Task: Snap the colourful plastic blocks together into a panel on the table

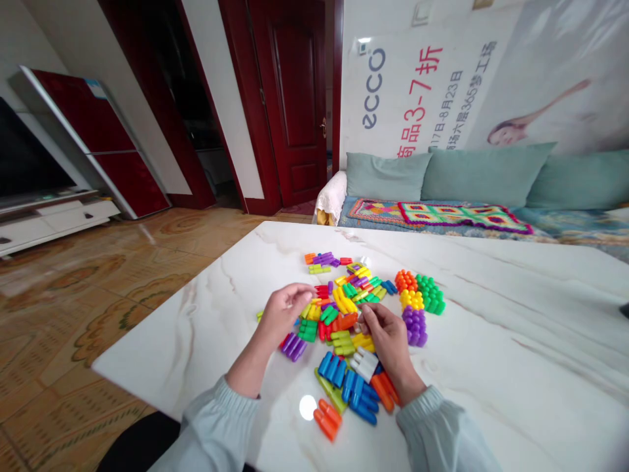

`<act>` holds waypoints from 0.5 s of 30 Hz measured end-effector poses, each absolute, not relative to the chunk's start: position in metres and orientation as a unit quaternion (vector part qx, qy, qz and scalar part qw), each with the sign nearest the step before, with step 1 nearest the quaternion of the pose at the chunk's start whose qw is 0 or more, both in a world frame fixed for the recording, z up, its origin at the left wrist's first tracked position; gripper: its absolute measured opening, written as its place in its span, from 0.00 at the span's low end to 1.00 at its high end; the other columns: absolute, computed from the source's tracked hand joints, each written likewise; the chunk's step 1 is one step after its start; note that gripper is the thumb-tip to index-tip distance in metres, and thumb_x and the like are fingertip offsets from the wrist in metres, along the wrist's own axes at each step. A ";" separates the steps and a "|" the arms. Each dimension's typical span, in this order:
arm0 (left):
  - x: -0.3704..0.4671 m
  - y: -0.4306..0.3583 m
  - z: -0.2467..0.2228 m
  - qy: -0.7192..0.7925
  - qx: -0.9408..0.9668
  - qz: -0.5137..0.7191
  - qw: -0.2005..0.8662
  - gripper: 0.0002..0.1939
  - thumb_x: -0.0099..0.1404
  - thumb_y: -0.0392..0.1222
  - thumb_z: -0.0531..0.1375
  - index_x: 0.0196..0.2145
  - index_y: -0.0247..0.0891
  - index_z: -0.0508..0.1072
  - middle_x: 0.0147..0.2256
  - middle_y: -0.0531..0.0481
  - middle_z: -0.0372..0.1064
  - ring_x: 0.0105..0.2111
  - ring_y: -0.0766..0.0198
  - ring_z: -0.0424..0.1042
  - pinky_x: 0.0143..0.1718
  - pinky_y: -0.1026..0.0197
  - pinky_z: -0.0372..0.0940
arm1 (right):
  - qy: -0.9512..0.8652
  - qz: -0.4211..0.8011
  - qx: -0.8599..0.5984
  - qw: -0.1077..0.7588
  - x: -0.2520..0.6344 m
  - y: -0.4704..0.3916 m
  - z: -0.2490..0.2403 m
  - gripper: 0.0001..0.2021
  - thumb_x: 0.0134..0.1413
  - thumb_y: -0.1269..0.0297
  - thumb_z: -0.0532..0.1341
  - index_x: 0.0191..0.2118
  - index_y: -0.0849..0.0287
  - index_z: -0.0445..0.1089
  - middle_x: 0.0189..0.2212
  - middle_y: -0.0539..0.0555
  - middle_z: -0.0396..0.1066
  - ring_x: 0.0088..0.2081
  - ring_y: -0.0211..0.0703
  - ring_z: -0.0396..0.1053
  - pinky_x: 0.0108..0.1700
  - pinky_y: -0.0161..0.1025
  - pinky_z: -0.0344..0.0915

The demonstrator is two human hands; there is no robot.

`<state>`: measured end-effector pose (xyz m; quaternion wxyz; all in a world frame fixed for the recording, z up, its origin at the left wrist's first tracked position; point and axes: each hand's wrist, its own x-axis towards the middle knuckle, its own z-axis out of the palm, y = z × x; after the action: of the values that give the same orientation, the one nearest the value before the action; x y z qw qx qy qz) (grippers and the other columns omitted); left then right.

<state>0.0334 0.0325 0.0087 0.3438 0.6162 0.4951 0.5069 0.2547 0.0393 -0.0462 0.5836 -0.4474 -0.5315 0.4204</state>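
Note:
Colourful plastic bullet-shaped building blocks lie in a loose pile on the marble-patterned table (pixel 211 308). Over the pile's left side is my left hand (pixel 285 313), its fingers curled with the tips close to a red block (pixel 322 291); what they hold, if anything, is hidden. My right hand (pixel 386 334) has bent fingers beside an orange block (pixel 345 321); its grip is hidden too. Nearer to me lie blue blocks (pixel 333 369), a white block (pixel 364 362) and an orange block (pixel 327 419). A purple block (pixel 293 347) rests below my left hand.
Right of the pile stand sorted clusters: orange (pixel 406 280), green (pixel 430 294), yellow (pixel 411 300) and purple (pixel 415 326). Behind the table is a sofa with green cushions (pixel 486 174). A dark red door (pixel 295 98) and a red fridge (pixel 93 137) are farther back.

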 end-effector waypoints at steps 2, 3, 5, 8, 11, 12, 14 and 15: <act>0.035 0.022 -0.001 0.507 0.724 0.379 0.274 0.09 0.59 0.34 0.61 0.37 0.40 0.79 0.39 0.48 0.77 0.42 0.56 0.74 0.48 0.54 0.67 | -0.531 0.417 -0.447 0.587 0.254 0.039 -0.045 0.20 0.53 0.47 0.62 0.33 0.62 0.73 0.19 0.49 0.68 0.20 0.37 0.64 0.24 0.34 0.61; 0.038 0.018 -0.007 0.495 0.771 0.323 0.236 0.14 0.56 0.30 0.60 0.39 0.42 0.79 0.41 0.48 0.76 0.44 0.55 0.73 0.50 0.53 0.66 | -0.531 0.417 -0.445 0.588 0.255 0.038 -0.045 0.20 0.53 0.47 0.62 0.33 0.62 0.72 0.19 0.49 0.67 0.20 0.37 0.63 0.24 0.34 0.61; 0.043 0.013 -0.018 0.465 0.832 0.249 0.172 0.24 0.53 0.25 0.59 0.45 0.45 0.78 0.49 0.48 0.73 0.51 0.53 0.68 0.56 0.50 0.62 | -0.534 0.417 -0.443 0.587 0.255 0.038 -0.046 0.20 0.54 0.47 0.62 0.33 0.62 0.72 0.18 0.49 0.66 0.20 0.37 0.63 0.24 0.34 0.60; 0.048 0.014 -0.030 0.466 0.849 0.213 0.129 0.29 0.53 0.24 0.57 0.50 0.48 0.76 0.57 0.49 0.67 0.56 0.52 0.65 0.58 0.47 0.60 | -0.542 0.412 -0.445 0.582 0.256 0.039 -0.048 0.20 0.55 0.47 0.61 0.34 0.63 0.72 0.18 0.48 0.65 0.20 0.36 0.61 0.24 0.33 0.58; 0.049 0.022 -0.031 0.467 0.845 0.225 0.133 0.27 0.54 0.24 0.56 0.46 0.48 0.78 0.53 0.50 0.71 0.53 0.54 0.68 0.57 0.48 0.62 | -0.547 0.406 -0.446 0.580 0.257 0.040 -0.049 0.20 0.55 0.47 0.61 0.33 0.63 0.72 0.19 0.48 0.65 0.21 0.36 0.60 0.24 0.33 0.58; 0.049 0.026 -0.029 0.461 0.842 0.242 0.141 0.26 0.54 0.24 0.56 0.46 0.47 0.78 0.52 0.50 0.72 0.52 0.55 0.69 0.56 0.50 0.63 | -0.547 0.406 -0.447 0.579 0.257 0.040 -0.048 0.20 0.55 0.47 0.61 0.33 0.63 0.72 0.19 0.48 0.65 0.21 0.36 0.61 0.25 0.33 0.59; 0.049 0.040 -0.022 0.455 0.828 0.291 0.152 0.26 0.52 0.23 0.55 0.44 0.45 0.78 0.50 0.50 0.73 0.50 0.58 0.70 0.57 0.54 0.63 | -0.547 0.408 -0.449 0.577 0.256 0.041 -0.047 0.20 0.55 0.46 0.61 0.33 0.63 0.72 0.18 0.49 0.65 0.21 0.36 0.61 0.25 0.33 0.59; 0.049 0.049 -0.019 0.463 0.815 0.314 0.152 0.26 0.52 0.23 0.54 0.44 0.43 0.78 0.49 0.49 0.73 0.50 0.59 0.70 0.57 0.56 0.63 | -0.546 0.409 -0.450 0.576 0.256 0.041 -0.047 0.20 0.55 0.46 0.61 0.33 0.63 0.72 0.18 0.49 0.66 0.21 0.36 0.61 0.24 0.33 0.59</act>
<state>0.0491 0.0486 -0.0186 0.1515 0.8150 0.4630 0.3138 0.2556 0.0406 -0.0467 0.5763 -0.4496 -0.5459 0.4095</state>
